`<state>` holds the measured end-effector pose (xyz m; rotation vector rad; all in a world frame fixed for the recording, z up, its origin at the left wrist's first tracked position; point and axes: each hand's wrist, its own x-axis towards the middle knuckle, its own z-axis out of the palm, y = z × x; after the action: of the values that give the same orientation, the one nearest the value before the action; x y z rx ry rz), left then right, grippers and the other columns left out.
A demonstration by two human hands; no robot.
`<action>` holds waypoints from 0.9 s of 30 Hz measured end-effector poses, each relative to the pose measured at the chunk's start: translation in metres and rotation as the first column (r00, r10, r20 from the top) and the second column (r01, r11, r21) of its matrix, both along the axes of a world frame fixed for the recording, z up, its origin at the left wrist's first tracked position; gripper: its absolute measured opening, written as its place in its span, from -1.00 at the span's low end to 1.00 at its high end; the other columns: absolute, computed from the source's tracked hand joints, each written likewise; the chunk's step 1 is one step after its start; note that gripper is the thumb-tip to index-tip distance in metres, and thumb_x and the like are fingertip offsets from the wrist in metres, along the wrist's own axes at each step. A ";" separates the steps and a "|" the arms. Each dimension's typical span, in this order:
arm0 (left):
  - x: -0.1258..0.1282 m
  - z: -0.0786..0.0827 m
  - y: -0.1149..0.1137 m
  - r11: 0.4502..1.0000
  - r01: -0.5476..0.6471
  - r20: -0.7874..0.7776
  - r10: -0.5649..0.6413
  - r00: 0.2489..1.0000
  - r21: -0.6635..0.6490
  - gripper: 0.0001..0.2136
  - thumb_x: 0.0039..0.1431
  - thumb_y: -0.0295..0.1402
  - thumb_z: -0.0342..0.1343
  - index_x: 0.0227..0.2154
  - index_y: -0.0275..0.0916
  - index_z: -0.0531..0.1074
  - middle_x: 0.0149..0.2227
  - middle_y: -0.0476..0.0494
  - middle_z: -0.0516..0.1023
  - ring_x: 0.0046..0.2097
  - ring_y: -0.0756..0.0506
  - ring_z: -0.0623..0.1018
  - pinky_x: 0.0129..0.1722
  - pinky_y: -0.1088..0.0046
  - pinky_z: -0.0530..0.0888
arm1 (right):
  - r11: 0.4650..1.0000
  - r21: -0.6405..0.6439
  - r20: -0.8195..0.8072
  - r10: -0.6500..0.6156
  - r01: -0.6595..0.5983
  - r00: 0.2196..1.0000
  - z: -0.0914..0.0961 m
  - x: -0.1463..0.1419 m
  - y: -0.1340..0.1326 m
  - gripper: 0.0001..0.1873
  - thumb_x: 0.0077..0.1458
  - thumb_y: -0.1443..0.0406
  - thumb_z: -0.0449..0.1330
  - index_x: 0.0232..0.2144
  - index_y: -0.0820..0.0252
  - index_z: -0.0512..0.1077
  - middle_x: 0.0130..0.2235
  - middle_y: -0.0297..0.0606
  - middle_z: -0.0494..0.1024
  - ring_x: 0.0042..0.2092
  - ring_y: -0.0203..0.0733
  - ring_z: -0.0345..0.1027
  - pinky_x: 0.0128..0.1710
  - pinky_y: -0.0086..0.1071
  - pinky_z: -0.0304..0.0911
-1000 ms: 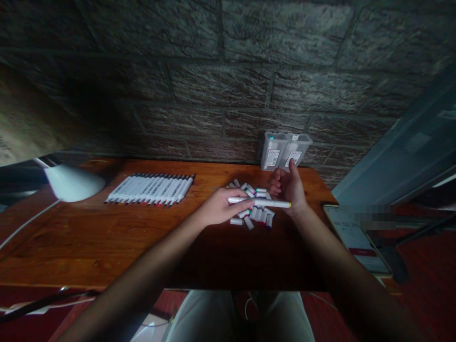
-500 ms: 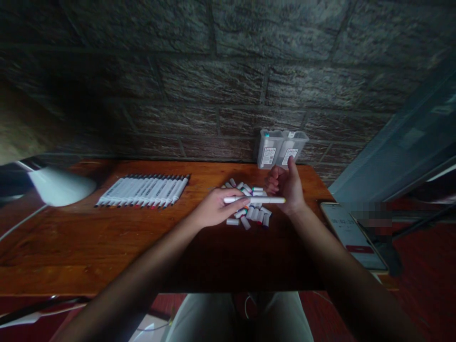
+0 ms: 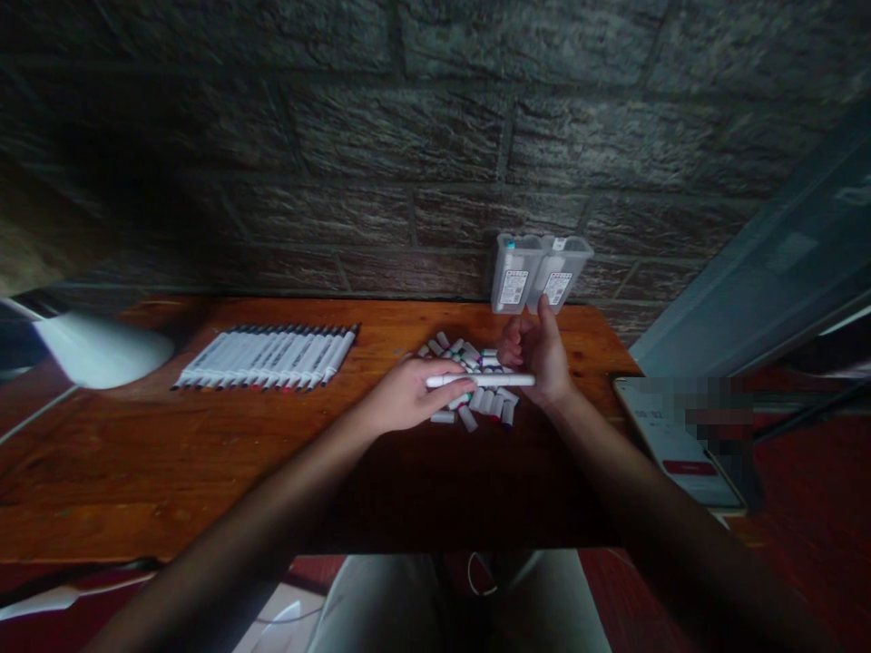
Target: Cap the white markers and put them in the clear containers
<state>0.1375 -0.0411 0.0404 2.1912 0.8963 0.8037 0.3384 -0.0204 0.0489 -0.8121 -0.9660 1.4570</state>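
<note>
My left hand [image 3: 406,392] pinches one end of a long white marker [image 3: 488,380], held level above a pile of loose marker caps [image 3: 476,404] on the wooden table [image 3: 204,444]. My right hand [image 3: 539,355] sits at the marker's other end, palm up, fingers curled and thumb raised; the marker's right tip rests against it. What the curled fingers hold, if anything, is hidden.
A row of several white markers [image 3: 269,357] lies at the table's back left. Two clear plastic boxes [image 3: 537,272] stand against the brick wall. A white lamp head [image 3: 99,349] is at the left, a phone [image 3: 680,444] at the right edge.
The marker's right tip has slid leftward toward my right palm, so less of it sticks out. Both hands otherwise stay over the caps; the view shifted slightly.
</note>
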 end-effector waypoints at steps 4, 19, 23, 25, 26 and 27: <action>0.001 0.001 -0.002 1.000 0.007 -0.013 -0.007 1.000 0.025 -0.73 0.26 -0.19 0.09 -0.31 -0.27 0.58 -0.48 -0.02 0.52 -0.45 0.02 0.42 -0.46 0.58 0.29 | 0.999 0.025 -0.017 0.037 -0.036 0.999 0.000 0.001 0.000 -0.26 -0.07 -0.39 0.02 -0.72 0.11 0.13 -0.69 -0.47 0.02 -0.66 -0.40 -0.17 -0.67 -0.40 -0.23; 0.000 0.000 -0.003 0.997 0.012 -0.028 -0.010 1.000 0.078 -0.76 0.28 -0.21 0.10 -0.34 -0.27 0.57 -0.46 0.00 0.56 -0.46 0.06 0.45 -0.44 0.60 0.33 | 0.987 0.084 0.048 0.132 -0.136 0.990 -0.006 0.004 -0.002 -0.27 0.11 -0.31 -0.15 -0.74 0.10 0.12 -0.69 -0.42 -0.01 -0.64 -0.36 -0.17 -0.63 -0.34 -0.21; 0.000 -0.001 -0.003 0.997 0.008 -0.010 -0.007 1.000 0.072 -0.77 0.26 -0.22 0.12 -0.32 -0.27 0.57 -0.46 0.01 0.57 -0.46 0.06 0.46 -0.43 0.61 0.35 | 0.987 0.073 0.079 0.138 -0.144 0.987 -0.004 0.004 -0.002 -0.28 0.10 -0.32 -0.17 -0.74 0.08 0.07 -0.68 -0.42 -0.03 -0.63 -0.35 -0.21 -0.63 -0.35 -0.22; 0.001 -0.002 -0.003 0.997 0.002 0.010 -0.003 1.000 0.073 -0.79 0.26 -0.23 0.13 -0.31 -0.27 0.57 -0.45 0.01 0.58 -0.46 0.06 0.47 -0.43 0.61 0.35 | 0.988 0.079 0.079 0.130 -0.136 0.988 -0.004 0.004 -0.001 -0.27 0.08 -0.34 -0.16 -0.74 0.08 0.04 -0.68 -0.43 -0.06 -0.63 -0.35 -0.22 -0.63 -0.35 -0.23; 0.001 -0.002 -0.004 0.997 0.000 0.019 -0.002 1.000 0.075 -0.79 0.25 -0.24 0.13 -0.31 -0.27 0.57 -0.44 0.01 0.58 -0.46 0.06 0.47 -0.43 0.62 0.36 | 0.988 0.084 0.076 0.127 -0.133 0.989 -0.004 0.004 -0.001 -0.27 0.07 -0.35 -0.16 -0.73 0.08 0.03 -0.68 -0.44 -0.07 -0.63 -0.35 -0.23 -0.64 -0.36 -0.24; 0.001 -0.002 -0.004 0.997 -0.001 0.024 -0.001 1.000 0.078 -0.79 0.25 -0.24 0.13 -0.32 -0.27 0.57 -0.44 0.01 0.58 -0.46 0.06 0.47 -0.43 0.62 0.36 | 0.987 0.088 0.072 0.129 -0.135 0.989 -0.004 0.004 -0.001 -0.27 0.07 -0.35 -0.15 -0.73 0.08 0.02 -0.68 -0.45 -0.07 -0.64 -0.36 -0.23 -0.64 -0.36 -0.24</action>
<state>0.1383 -0.0447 0.0385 2.2441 0.8667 0.8762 0.3426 -0.0216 0.0450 -0.7436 -1.1475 1.4945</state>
